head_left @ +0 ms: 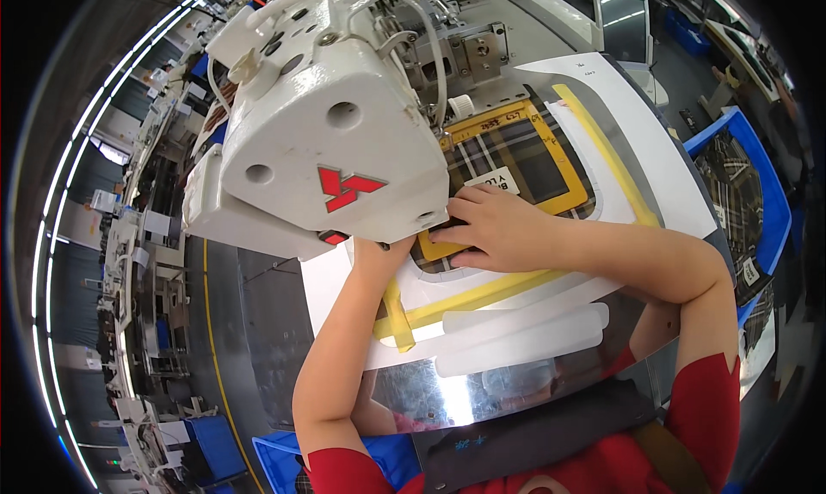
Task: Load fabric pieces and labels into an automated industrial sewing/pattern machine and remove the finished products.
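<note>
Bright, even overhead light. We see long ceiling strip lamps (52,227) curving along the left rim, bent hard by the fisheye. Glare streaks the polished steel table plate (456,399), mirror-like near us. The glossy white sewing machine head (335,124) shows soft highlights. Corners fall black; the rim goes soft, the centre stays sharp.

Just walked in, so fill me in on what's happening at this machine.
A person in red sleeves is working at a white industrial sewing machine. The right hand lies flat on a yellow frame template that holds plaid fabric on a white plate edged with yellow tape. The left hand reaches under the machine head and is mostly hidden, so its grip cannot be made out. A blue bin with more plaid pieces sits to the right.
</note>
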The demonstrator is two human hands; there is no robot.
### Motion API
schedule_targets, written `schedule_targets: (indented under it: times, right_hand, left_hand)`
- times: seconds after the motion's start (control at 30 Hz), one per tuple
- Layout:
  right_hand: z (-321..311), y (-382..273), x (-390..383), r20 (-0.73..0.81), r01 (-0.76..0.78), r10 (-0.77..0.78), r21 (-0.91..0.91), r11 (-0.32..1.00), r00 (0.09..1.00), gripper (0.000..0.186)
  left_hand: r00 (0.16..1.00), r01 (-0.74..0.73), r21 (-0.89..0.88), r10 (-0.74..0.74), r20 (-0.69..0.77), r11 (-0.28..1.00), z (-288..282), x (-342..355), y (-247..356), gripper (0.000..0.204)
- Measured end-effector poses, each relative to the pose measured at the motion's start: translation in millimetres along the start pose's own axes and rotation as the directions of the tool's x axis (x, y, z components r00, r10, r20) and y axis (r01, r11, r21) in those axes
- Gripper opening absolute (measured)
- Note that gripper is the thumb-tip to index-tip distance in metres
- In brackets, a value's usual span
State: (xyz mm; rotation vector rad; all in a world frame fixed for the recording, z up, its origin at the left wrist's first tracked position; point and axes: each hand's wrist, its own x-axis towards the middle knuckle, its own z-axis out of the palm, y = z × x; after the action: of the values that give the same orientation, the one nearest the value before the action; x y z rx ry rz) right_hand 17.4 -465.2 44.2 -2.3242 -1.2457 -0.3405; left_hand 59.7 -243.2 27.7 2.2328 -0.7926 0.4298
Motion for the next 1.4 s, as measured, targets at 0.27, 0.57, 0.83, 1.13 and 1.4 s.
schedule_targets:
  times: [0.27, 0.57, 0.83, 1.13, 1.4]
  right_hand:
    - [0.1, -1.1, -0.9, 0.024, -0.026, 0.026, -0.014, 1.0, 0.999, 0.031]
    - [-0.9, 0.1, -3.8, 0.001, -0.063, 0.063, 0.038, 0.997, 0.998, 0.027]
    - [0.2, 0.8, -3.2, 0.018, -0.081, 0.08, 0.057, 0.995, 0.997, 0.026]
    - [-0.7, 10.4, -4.2, 0.025, -0.103, 0.101, 0.091, 0.991, 0.995, 0.025]
    - [5.1, 20.5, -4.7, -0.03, -0.091, 0.095, 0.116, 0.989, 0.995, 0.021]
  left_hand:
    - [0.999, -0.019, -0.016, 0.02, 0.032, 1.0, -5.1, -4.4, -9.2, 0.027]
    - [0.992, -0.046, -0.17, 0.065, 0.112, 0.984, -4.0, -2.0, -19.2, 0.041]
    - [0.989, -0.013, -0.133, 0.033, 0.148, 0.991, -9.3, 0.3, -15.6, 0.044]
    - [0.977, -0.204, -0.034, 0.205, 0.055, 0.978, 3.2, 8.7, -17.1, 0.043]
    - [0.978, -0.183, -0.011, 0.183, 0.097, 0.983, 2.3, 9.7, -8.1, 0.043]
